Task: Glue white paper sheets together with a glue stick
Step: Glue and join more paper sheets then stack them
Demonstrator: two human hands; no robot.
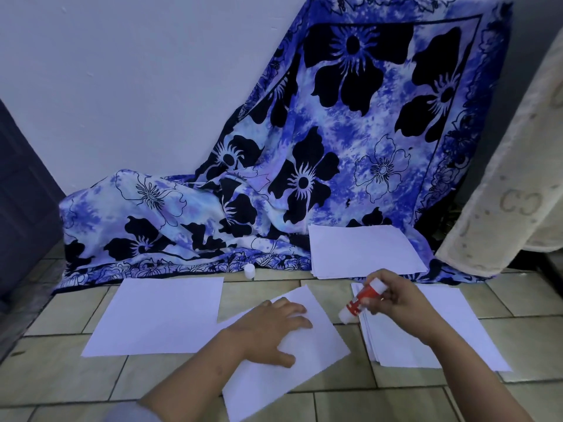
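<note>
A tilted white sheet (304, 370) lies on the tiled floor in front of me, and my left hand (271, 327) rests flat on it with fingers spread. My right hand (399, 300) grips a red and white glue stick (362, 298), held at a slant above the floor with its white tip pointing down-left, just off the sheet's right edge. The stick's white cap (249, 271) stands on the floor by the cloth's edge.
Another single sheet (158, 318) lies to the left. A stack of sheets (432, 339) sits under my right hand, and a second stack (362, 249) lies on the blue flowered cloth (304, 147) draped against the wall. A cream blanket (511, 193) hangs at the right.
</note>
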